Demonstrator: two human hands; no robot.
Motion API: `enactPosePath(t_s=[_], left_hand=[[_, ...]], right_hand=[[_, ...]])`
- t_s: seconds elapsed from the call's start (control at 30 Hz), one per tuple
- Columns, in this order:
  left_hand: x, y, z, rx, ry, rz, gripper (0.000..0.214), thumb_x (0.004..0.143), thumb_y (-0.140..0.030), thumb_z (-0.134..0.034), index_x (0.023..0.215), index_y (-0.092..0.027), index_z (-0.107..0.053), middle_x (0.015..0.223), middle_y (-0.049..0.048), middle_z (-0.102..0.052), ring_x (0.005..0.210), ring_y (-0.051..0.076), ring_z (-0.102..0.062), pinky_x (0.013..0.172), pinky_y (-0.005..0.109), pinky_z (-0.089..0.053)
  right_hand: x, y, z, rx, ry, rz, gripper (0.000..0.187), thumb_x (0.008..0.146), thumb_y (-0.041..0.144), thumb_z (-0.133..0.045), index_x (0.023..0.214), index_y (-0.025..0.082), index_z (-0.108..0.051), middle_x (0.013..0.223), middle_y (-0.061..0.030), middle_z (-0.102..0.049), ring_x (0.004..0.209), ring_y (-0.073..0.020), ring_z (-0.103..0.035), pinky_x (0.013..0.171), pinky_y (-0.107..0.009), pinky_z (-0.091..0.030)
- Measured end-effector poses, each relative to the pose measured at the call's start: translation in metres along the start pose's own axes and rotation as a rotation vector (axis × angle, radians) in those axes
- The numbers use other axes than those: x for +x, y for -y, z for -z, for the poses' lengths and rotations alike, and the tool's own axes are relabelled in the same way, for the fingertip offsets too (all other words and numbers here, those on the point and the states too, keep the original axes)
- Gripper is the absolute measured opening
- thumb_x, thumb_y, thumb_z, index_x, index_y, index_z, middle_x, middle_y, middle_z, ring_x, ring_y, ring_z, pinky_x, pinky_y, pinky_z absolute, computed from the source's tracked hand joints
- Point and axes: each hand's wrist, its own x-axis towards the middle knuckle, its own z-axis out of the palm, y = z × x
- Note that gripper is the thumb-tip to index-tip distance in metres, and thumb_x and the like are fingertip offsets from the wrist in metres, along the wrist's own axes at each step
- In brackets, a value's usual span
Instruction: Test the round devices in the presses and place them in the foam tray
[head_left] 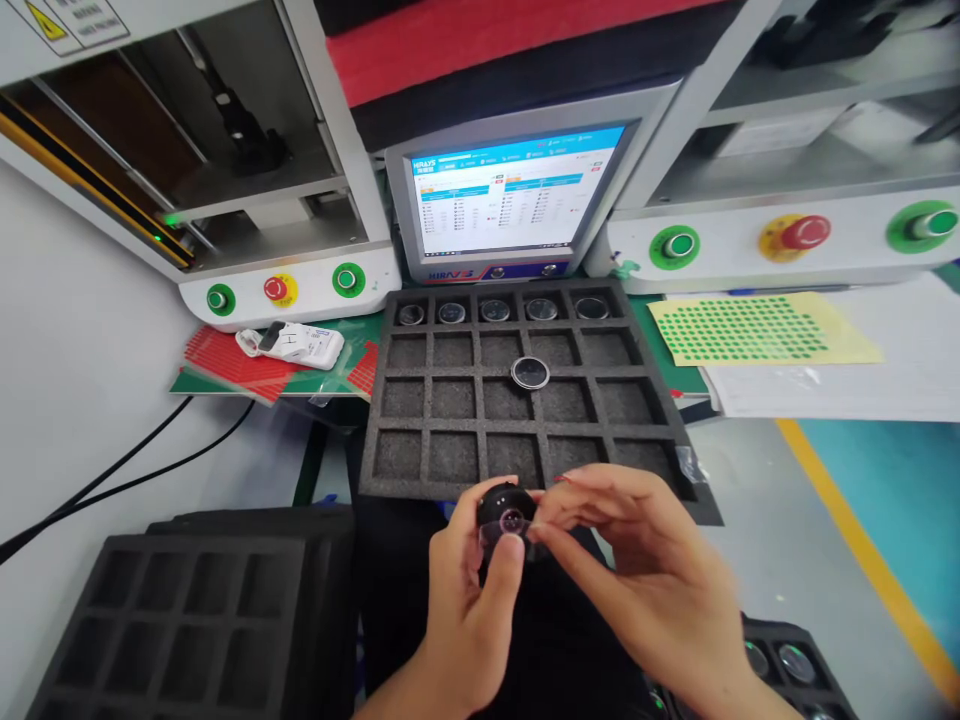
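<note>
My left hand (pixel 469 600) is wrapped around a small round black lens part (pixel 507 512), thumb pressed over its front. My right hand (pixel 645 570) reaches in from the right with its fingertips pinched at the top edge of the same part, seemingly on a thin clear film. Both hands sit just in front of a black foam tray (pixel 450 400) with square pockets. Several round lens parts fill its back row (pixel 495 311), and one more (pixel 530 372) lies on a divider near the tray's middle.
A second black foam tray (pixel 180 620) lies at lower left, another with lens parts (pixel 787 660) at lower right. Behind stand a monitor (pixel 514 195), two machines with green and red buttons (pixel 276 289), a yellow sheet of green dots (pixel 757 330) and a white handheld device (pixel 296 345).
</note>
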Motion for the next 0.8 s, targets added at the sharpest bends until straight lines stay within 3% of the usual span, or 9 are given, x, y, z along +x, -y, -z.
enactPosePath(t_s=[0.13,0.3,0.47,0.57,0.67,0.8], left_hand=[[0.000,0.003,0.000,0.096,-0.020,0.018,0.027,0.094,-0.038,-0.052,0.114,-0.024,-0.064,0.104,0.0056,-0.072,0.078,0.014,-0.063,0.075,0.024,-0.051],[0.001,0.002,-0.002,0.144,-0.008,0.000,0.027,0.095,-0.040,-0.049,0.108,-0.021,-0.064,0.106,0.0094,-0.072,0.083,0.018,-0.067,0.075,0.027,-0.053],[0.018,-0.026,0.010,0.351,-0.080,-0.005,0.021,0.093,-0.041,-0.051,0.093,-0.021,-0.056,0.100,0.0101,-0.075,0.072,0.018,-0.068,0.068,0.028,-0.053],[0.054,-0.048,0.029,0.787,-0.187,-0.202,0.017,0.092,-0.038,-0.052,0.095,-0.021,-0.054,0.093,0.0091,-0.075,0.079,0.023,-0.071,0.070,0.030,-0.052],[0.109,-0.056,0.048,1.421,-0.229,-0.376,0.016,0.093,-0.028,-0.048,0.100,-0.018,-0.058,0.096,0.0117,-0.074,0.085,0.028,-0.072,0.074,0.034,-0.051],[0.171,-0.048,0.061,1.633,-0.137,-0.404,0.022,0.089,-0.014,-0.050,0.102,-0.015,-0.068,0.113,0.0172,-0.071,0.108,0.033,-0.065,0.089,0.039,-0.047]], right_hand=[[0.000,0.001,-0.002,-0.063,0.001,0.011,0.037,0.084,0.006,-0.062,0.113,0.026,-0.051,0.079,0.0016,-0.068,0.067,-0.0135,-0.067,0.060,-0.023,-0.060],[0.002,-0.011,-0.010,-0.291,-0.156,0.122,0.047,0.079,0.016,-0.071,0.119,0.027,-0.049,0.088,0.0004,-0.061,0.054,-0.0098,-0.053,0.052,-0.025,-0.054],[0.011,-0.025,-0.004,-0.257,-0.298,0.103,0.039,0.085,0.016,-0.062,0.119,0.026,-0.047,0.094,-0.0017,-0.059,0.050,-0.0073,-0.048,0.044,-0.021,-0.047],[0.009,-0.022,0.007,-0.182,-0.375,0.097,0.034,0.086,0.013,-0.058,0.116,0.024,-0.049,0.093,-0.0027,-0.060,0.054,-0.0078,-0.052,0.051,-0.021,-0.050],[0.002,-0.019,0.018,-0.164,-0.350,0.151,0.034,0.086,0.010,-0.058,0.116,0.024,-0.050,0.093,-0.0032,-0.061,0.055,-0.0078,-0.053,0.053,-0.021,-0.051],[-0.003,-0.022,0.036,-0.178,-0.325,0.171,0.036,0.087,0.009,-0.055,0.119,0.023,-0.048,0.089,-0.0031,-0.062,0.053,-0.0086,-0.055,0.052,-0.021,-0.052]])
